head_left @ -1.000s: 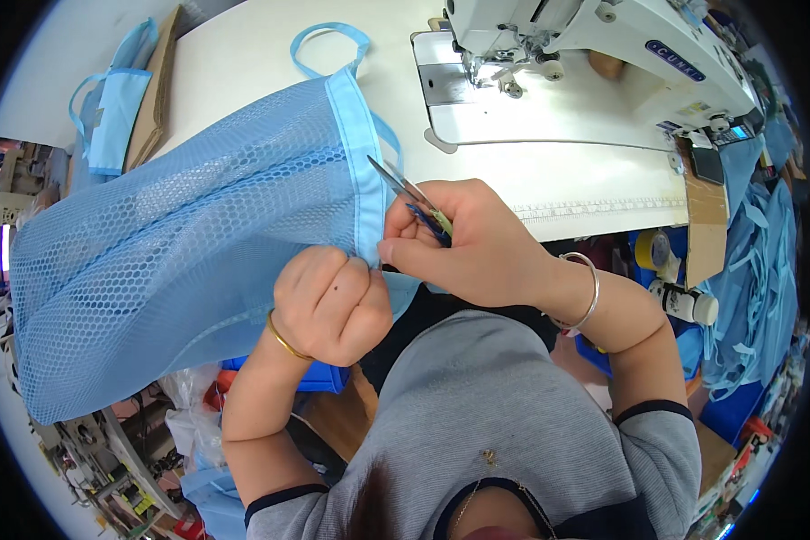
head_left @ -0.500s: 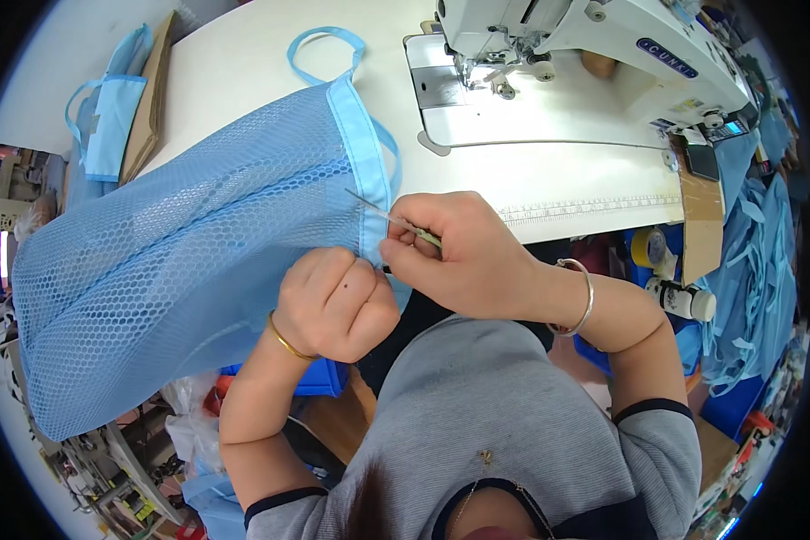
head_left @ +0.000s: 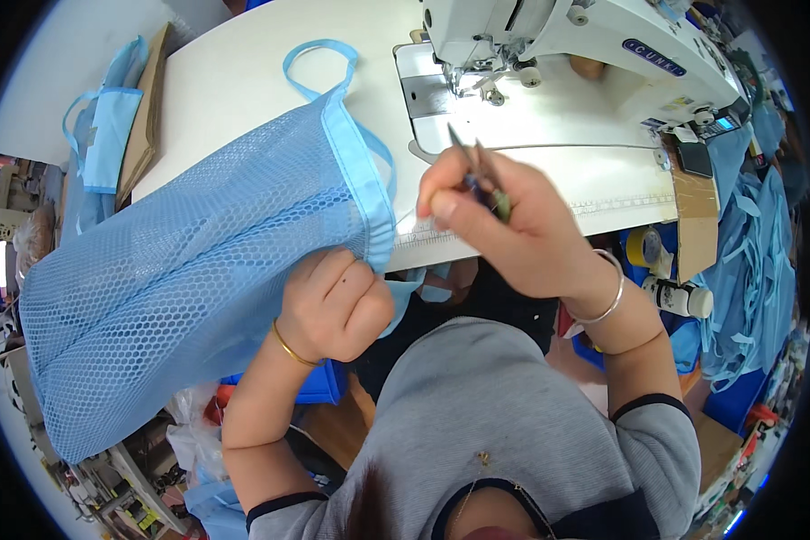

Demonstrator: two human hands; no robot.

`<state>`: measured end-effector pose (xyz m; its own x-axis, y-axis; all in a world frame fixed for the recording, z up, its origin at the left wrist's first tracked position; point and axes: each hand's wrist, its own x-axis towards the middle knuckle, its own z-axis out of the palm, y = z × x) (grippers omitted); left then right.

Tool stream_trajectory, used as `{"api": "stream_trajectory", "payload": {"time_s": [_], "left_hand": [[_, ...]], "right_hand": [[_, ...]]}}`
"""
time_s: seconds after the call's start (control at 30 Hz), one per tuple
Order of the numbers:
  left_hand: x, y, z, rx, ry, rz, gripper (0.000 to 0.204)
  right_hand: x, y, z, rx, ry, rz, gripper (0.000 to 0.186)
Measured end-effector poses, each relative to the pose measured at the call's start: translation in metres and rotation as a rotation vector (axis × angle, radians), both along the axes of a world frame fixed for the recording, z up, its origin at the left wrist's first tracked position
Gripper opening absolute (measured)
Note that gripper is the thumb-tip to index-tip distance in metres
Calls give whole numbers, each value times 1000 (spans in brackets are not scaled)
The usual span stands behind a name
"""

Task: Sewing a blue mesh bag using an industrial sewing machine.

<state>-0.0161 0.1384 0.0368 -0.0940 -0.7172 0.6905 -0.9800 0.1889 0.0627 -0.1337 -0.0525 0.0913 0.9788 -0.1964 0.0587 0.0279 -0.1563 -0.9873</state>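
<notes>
A blue mesh bag with a pale blue hem band and a looped strap spreads leftward from the table edge over my lap. My left hand is closed on the band's lower end, knuckles up. Right of the band, over the white tabletop, my right hand grips small scissors with blue and green on the handle, blades pointing up toward the sewing machine. My right hand is slightly blurred and clear of the bag.
A white sewing machine stands at upper right on the table, whose front edge carries a printed ruler. Blue pieces and cardboard lie at upper left. Tape, a white bottle and hanging blue fabric strips are at right.
My right hand has lifted the scissors away from the band, moving up and right. The bag and my left hand have shifted slightly downward in view, with the bag's far end lower.
</notes>
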Motion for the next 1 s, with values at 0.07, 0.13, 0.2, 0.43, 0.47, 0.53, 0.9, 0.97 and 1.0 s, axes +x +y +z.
{"api": "stream_trajectory", "payload": {"time_s": [0.07,0.13,0.2,0.43,0.47,0.53,0.9,0.97,1.0], "left_hand": [[4,-1,-1,12,0,7,16],[5,-3,0,26,-2,14,16],[4,-6,1,54,98,-104,16],[1,10,-7,43,124,-22,18],[5,5,-7,118,128,-23,18],[0,0,1,85,136,-77,17],[-11,-21,30,-51,428,363,25],[-8,-21,43,-135,553,434,25],[-3,-19,42,-128,546,428,25]], "right_hand": [[4,3,-10,-47,-224,93,6],[9,12,-24,73,-419,296,6],[11,12,-20,69,-299,337,6],[26,-27,-29,-226,-181,102,10],[24,-27,-30,-423,-261,110,10],[22,-22,-41,-811,-409,104,11],[-15,34,-83,-89,-48,-80,58],[24,23,-111,-386,-204,-509,48],[42,19,-111,-203,-36,-362,46]]}}
